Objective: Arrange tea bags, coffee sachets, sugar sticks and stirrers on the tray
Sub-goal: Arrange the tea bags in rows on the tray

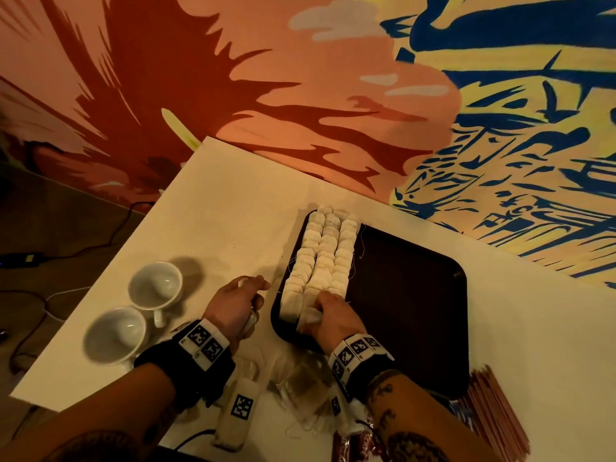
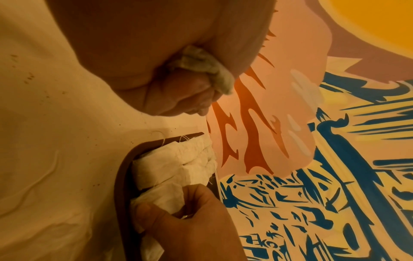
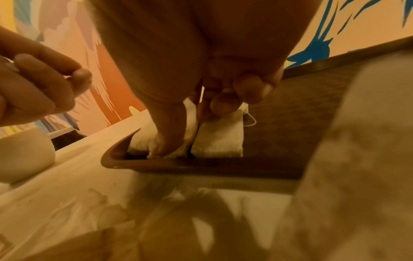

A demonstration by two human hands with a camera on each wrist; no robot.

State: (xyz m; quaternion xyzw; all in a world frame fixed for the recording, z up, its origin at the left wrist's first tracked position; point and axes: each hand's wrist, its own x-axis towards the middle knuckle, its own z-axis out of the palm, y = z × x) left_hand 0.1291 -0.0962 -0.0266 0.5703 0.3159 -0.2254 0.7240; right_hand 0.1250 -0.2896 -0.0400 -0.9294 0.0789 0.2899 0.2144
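Observation:
A dark brown tray (image 1: 410, 295) lies on the white table, and three rows of white tea bags (image 1: 325, 258) fill its left side. My right hand (image 1: 333, 315) is at the near end of the middle row. Its thumb (image 3: 166, 141) presses down on a tea bag (image 2: 161, 197) while its curled fingers (image 3: 225, 104) hold it from behind. My left hand (image 1: 243, 301) hovers just left of the tray, fist curled round a crumpled tea bag (image 2: 201, 65). The tray's right half is bare.
Two white cups (image 1: 155, 285) (image 1: 115, 333) stand left of my left hand. Loose tea bags (image 1: 300, 385) lie at the near edge between my wrists. A bundle of reddish sticks (image 1: 496, 408) and brown sachets (image 1: 350, 443) sit near right. A painted wall runs behind the table.

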